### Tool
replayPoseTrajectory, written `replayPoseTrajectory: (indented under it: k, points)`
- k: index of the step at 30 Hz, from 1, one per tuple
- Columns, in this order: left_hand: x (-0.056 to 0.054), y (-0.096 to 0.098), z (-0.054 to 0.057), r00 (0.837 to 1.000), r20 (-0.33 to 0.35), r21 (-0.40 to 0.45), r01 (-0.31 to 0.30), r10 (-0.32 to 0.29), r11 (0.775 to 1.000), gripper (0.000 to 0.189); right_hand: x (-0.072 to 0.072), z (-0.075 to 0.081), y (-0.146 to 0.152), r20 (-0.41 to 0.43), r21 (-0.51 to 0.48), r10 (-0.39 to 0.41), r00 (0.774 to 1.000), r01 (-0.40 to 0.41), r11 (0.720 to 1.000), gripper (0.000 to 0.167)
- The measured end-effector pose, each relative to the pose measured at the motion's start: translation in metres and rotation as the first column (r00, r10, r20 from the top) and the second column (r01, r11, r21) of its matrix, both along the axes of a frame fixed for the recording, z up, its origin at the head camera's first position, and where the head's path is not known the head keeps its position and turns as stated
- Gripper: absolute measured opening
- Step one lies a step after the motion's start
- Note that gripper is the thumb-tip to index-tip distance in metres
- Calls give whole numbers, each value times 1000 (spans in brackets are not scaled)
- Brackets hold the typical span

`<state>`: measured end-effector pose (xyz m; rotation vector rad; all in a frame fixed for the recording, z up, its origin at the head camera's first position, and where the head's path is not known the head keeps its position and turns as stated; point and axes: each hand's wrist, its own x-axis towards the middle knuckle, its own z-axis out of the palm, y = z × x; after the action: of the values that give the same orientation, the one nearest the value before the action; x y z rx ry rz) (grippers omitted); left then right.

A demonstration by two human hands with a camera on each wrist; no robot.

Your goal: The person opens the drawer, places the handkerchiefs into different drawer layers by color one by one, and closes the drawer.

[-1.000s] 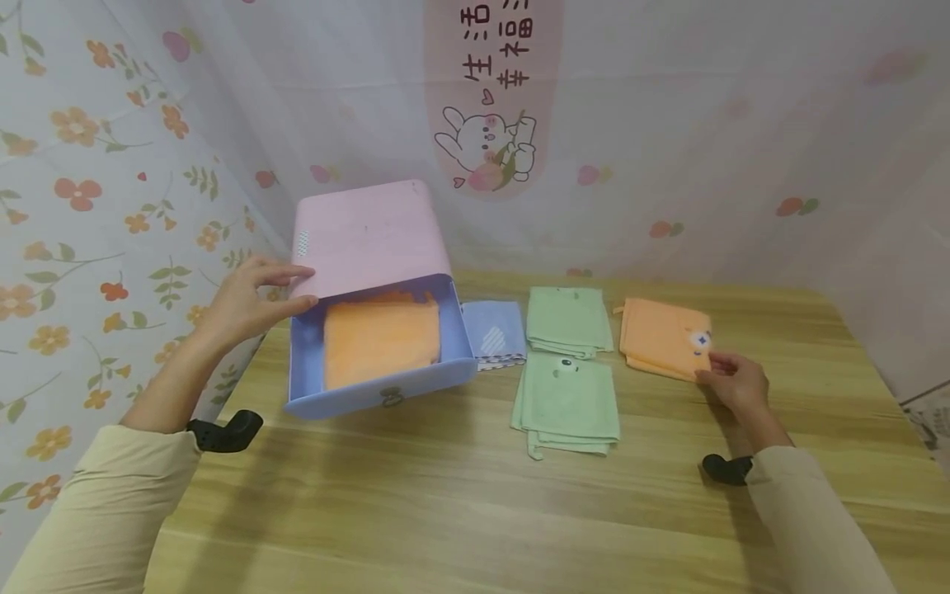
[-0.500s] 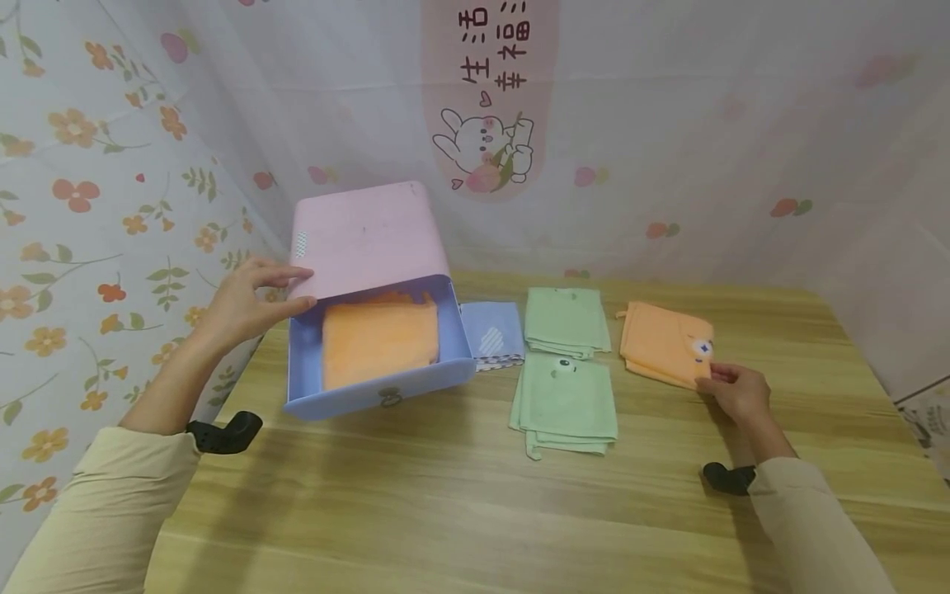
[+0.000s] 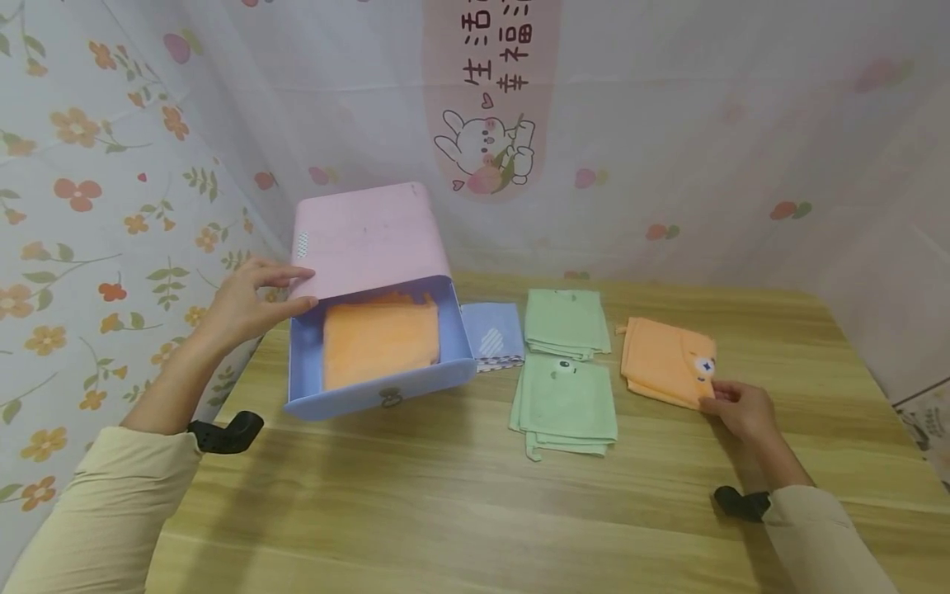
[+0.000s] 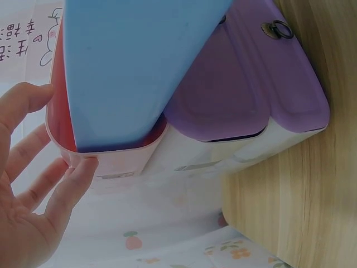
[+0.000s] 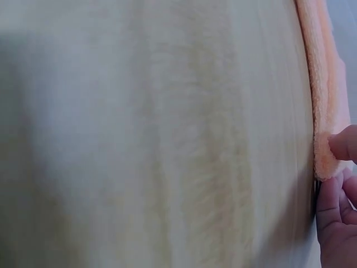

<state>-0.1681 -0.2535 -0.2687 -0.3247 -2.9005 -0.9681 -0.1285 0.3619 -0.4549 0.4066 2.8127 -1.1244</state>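
Note:
A pink storage box [image 3: 367, 239] stands at the table's back left with its blue-purple drawer [image 3: 382, 388] pulled out. A folded orange towel [image 3: 381, 340] lies in the drawer. My left hand [image 3: 245, 301] holds the box's left front edge, thumb under the rim; the left wrist view shows its fingers [image 4: 67, 187] on the pink rim [image 4: 111, 162]. My right hand [image 3: 742, 406] pinches the near right corner of a folded orange towel [image 3: 664, 359] that lies on the table; in the right wrist view its fingers [image 5: 340, 184] grip the towel's corner [image 5: 326, 100].
Two folded green towels [image 3: 567, 322] [image 3: 566, 402] lie mid-table, one behind the other. A folded blue towel [image 3: 493, 334] sits beside the drawer. The wooden table [image 3: 460, 511] is backed by white floral curtains [image 3: 668, 140] on the far and left sides.
The right hand has dragged the orange towel on the table toward me and slightly right. The left hand, box and drawer have stayed put.

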Motion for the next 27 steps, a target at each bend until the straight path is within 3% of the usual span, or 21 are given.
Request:
replayPoseTrajectory:
  k: [6,14,23,27]
  points:
    - [0,1,0,1000,1,7,4,-4,1000,48,14,0,-1,-39,13,63,997,-62,998,51]
    - [1,1,1,1000,5,12,9,-9,1000,48,31,1,-6,-16,28,88,996,-87,996,48]
    - [1,0,1,1000,9,4,1,-1,1000,48,37,2,-6,31,15,94,995,-94,995,53]
    - [2,1,1,1000,14,5,-4,4,1000,48,35,4,-3,95,-21,99,990,-98,995,59]
